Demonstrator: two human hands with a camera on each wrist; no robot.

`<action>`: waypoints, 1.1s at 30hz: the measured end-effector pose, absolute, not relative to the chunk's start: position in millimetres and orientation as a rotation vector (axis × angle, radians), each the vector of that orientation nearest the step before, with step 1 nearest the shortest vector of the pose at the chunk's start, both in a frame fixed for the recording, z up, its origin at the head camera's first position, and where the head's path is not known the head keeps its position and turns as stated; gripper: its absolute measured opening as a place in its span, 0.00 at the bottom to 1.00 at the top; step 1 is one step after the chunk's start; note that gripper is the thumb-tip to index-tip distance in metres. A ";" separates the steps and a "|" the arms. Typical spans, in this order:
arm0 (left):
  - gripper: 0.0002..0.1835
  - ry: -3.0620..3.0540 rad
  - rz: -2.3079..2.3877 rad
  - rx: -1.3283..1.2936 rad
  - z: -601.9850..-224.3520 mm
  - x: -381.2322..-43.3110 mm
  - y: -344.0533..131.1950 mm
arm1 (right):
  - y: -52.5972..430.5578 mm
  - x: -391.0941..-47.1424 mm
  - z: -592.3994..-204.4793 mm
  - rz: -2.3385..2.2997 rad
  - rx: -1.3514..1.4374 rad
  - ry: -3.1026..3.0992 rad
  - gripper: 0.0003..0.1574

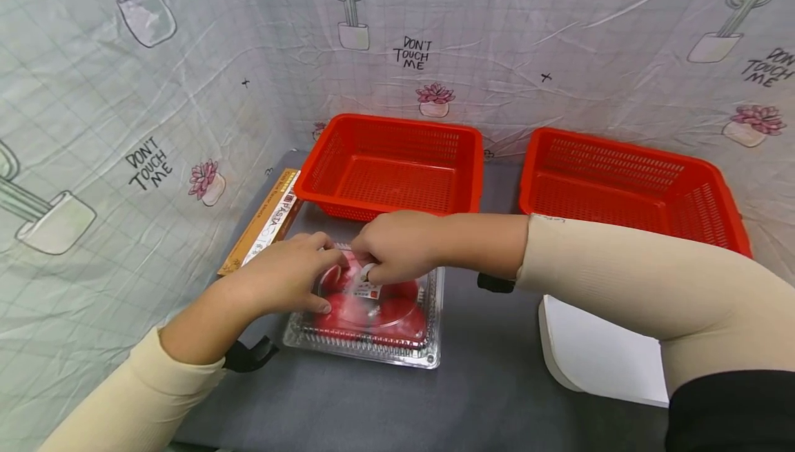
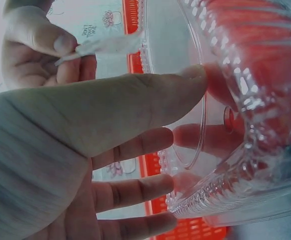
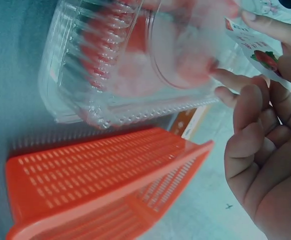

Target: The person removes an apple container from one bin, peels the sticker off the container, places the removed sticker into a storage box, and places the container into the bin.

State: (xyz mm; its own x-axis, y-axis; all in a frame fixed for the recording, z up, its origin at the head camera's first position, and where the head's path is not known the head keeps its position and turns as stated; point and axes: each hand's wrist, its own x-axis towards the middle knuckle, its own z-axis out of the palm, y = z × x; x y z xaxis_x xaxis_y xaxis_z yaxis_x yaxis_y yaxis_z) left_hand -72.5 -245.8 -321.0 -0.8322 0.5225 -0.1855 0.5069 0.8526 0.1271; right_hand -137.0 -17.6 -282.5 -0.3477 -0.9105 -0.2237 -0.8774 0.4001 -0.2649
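At six o'clock in the head view sits the clear plastic box [image 1: 366, 354] under my hands, lid closed, resting on the dark grey table [image 1: 491, 397], with red rounded contents [image 1: 397, 321] showing through. Taking that box as the dial's centre, my left hand [image 1: 295, 276] comes in from eight o'clock and grasps nothing; its fingers lie fairly straight and spread against the lid, thumb and fingertips touching the plastic. From three o'clock my right hand [image 1: 400, 248] reaches over the lid and pinches the label [image 3: 255, 47], a white slip printed with a red-and-green picture, between thumb and finger. The label stands raised between my fingers and the lid; whether its far end is stuck there I cannot tell. Toward ten o'clock lies a brown-and-white carton [image 1: 267, 221] marked PASTA. One red basket [image 1: 404, 138] stands at twelve o'clock, just beyond the box, and another red basket [image 1: 621, 162] at two o'clock, partly hidden behind my right sleeve [image 1: 621, 272]. Near three o'clock a white object [image 1: 602, 355] with a rounded corner lies partly beneath that same sleeve.
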 end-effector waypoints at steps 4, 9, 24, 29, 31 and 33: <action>0.30 2.814 0.137 0.775 -323.0 -72.3 -247.2 | -6.5 -132.6 -276.7 -0.166 -1.529 2.296 0.07; 0.31 2.819 0.160 0.764 -324.8 -71.4 -248.4 | 14.8 -129.3 -276.0 -0.206 -1.494 2.283 0.09; 0.32 2.821 0.301 0.840 -329.6 -73.6 -261.0 | 88.9 -124.1 -275.6 -0.382 -1.402 2.291 0.08; 0.32 2.819 0.366 0.884 -333.5 -75.3 -266.1 | 109.4 -125.3 -274.0 -0.394 -1.358 2.291 0.11; 0.33 2.814 0.391 0.882 -334.9 -75.3 -267.3 | 115.9 -125.0 -272.3 -0.389 -1.342 2.300 0.11; 0.33 2.812 0.421 0.870 -336.0 -74.6 -268.9 | 122.1 -124.1 -270.6 -0.388 -1.317 2.312 0.12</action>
